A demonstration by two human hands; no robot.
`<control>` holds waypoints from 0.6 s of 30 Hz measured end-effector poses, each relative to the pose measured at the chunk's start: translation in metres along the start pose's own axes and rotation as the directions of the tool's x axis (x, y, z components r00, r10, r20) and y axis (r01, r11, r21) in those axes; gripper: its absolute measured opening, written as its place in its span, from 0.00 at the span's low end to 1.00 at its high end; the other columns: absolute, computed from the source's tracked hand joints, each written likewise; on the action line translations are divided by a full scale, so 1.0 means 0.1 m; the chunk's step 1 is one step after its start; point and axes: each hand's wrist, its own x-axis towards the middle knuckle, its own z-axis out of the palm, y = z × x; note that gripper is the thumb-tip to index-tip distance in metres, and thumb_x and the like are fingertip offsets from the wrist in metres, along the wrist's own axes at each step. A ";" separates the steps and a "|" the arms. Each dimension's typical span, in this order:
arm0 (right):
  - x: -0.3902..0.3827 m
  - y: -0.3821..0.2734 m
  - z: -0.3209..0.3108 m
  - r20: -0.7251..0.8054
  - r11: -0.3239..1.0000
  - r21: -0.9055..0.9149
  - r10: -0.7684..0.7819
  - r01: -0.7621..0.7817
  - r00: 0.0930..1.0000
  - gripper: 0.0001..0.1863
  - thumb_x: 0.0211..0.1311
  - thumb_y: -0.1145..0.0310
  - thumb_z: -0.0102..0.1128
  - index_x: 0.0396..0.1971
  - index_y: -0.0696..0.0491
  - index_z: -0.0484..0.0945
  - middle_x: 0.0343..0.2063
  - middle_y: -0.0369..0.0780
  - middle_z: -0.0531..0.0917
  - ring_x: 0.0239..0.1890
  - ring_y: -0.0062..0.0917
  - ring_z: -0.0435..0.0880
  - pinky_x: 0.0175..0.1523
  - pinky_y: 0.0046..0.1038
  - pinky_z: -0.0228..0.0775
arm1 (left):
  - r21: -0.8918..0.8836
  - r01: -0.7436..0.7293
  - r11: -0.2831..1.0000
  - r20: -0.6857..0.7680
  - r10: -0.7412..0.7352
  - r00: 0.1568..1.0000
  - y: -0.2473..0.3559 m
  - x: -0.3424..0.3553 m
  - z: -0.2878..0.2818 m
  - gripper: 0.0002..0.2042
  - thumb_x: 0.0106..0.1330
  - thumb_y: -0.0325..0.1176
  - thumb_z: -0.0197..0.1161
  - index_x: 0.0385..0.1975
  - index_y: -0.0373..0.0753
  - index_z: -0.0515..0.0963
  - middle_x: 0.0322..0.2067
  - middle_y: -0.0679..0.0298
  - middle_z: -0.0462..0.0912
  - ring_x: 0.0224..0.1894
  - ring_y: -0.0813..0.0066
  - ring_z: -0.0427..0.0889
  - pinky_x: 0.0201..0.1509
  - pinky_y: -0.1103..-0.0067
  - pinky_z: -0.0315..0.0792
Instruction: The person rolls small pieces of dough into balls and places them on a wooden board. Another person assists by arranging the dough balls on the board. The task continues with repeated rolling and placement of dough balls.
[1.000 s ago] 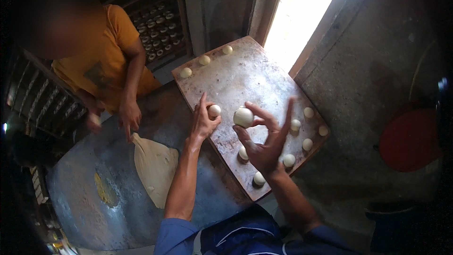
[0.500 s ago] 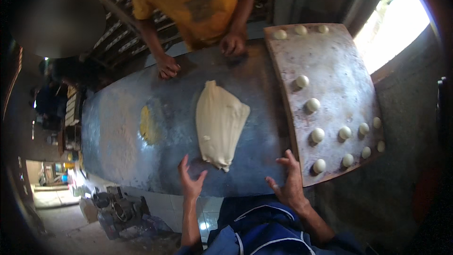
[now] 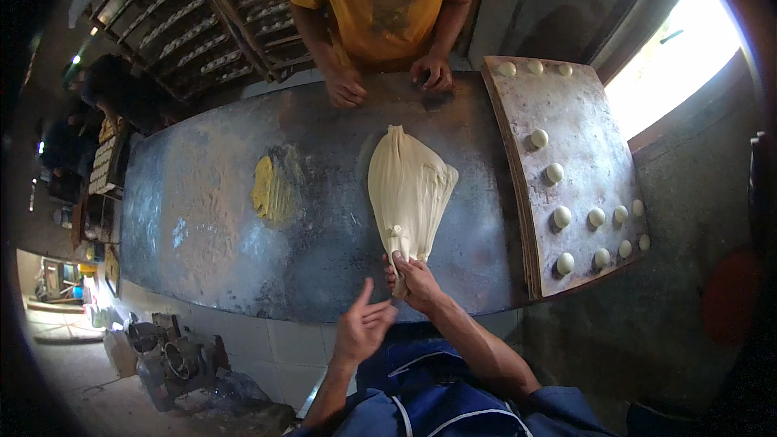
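Note:
A large pale sheet of dough lies on the dark metal table, wide in the middle and gathered to a narrow end at the far side. Its near end is bunched inside my right hand, whose fingers and thumb wrap round it near the table's front edge. Just to the left, my left hand hovers off the dough, fingers stretched and thumb apart, holding nothing. Across the table stands a person in a yellow shirt, both hands near the far edge and apart from the dough.
A smear of yellow paste lies left of the dough on the table. To the right, a wooden board carries several round dough balls. Machinery stands on the floor at lower left; racks fill the back left.
My right hand has come left from beside the board and gripped the dough's near end. My left hand has drawn nearer my body. The other person's hands have moved closer together.

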 end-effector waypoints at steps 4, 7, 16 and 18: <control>-0.46 0.08 -0.15 0.070 0.412 -0.869 -0.447 0.275 0.892 0.19 0.79 0.54 0.52 0.39 0.57 0.78 0.17 0.35 0.77 0.20 0.28 0.76 0.29 0.34 0.69 | -0.426 0.528 0.735 0.277 -0.449 0.849 -0.33 0.52 0.07 0.22 0.76 0.48 0.56 0.53 0.32 0.76 0.37 0.64 0.84 0.33 0.75 0.84 0.41 0.76 0.79; -0.95 0.13 -0.05 0.064 -0.001 -0.997 -0.499 0.074 0.864 0.14 0.76 0.60 0.51 0.40 0.57 0.76 0.28 0.48 0.84 0.31 0.48 0.86 0.40 0.45 0.75 | -0.556 0.767 0.320 0.664 -0.384 0.641 -0.61 1.10 0.44 0.17 0.78 0.47 0.52 0.44 0.37 0.76 0.26 0.73 0.74 0.22 0.82 0.72 0.29 0.80 0.72; -1.26 -0.43 0.73 0.533 0.533 -0.562 -0.352 0.633 0.770 0.17 0.73 0.57 0.61 0.45 0.57 0.80 0.33 0.37 0.82 0.40 0.25 0.82 0.49 0.31 0.75 | -0.298 0.522 0.799 0.308 -0.437 0.845 -0.57 0.84 0.28 0.22 0.70 0.51 0.59 0.48 0.37 0.78 0.31 0.67 0.77 0.27 0.76 0.74 0.36 0.76 0.75; -0.57 -0.47 0.78 0.548 0.613 -0.551 -0.245 0.566 0.800 0.22 0.76 0.50 0.58 0.40 0.57 0.80 0.31 0.35 0.80 0.36 0.22 0.79 0.45 0.28 0.74 | -0.012 0.372 0.928 0.182 -0.364 0.913 -0.58 0.77 0.18 0.18 0.71 0.46 0.57 0.47 0.35 0.78 0.33 0.60 0.79 0.33 0.67 0.78 0.40 0.71 0.76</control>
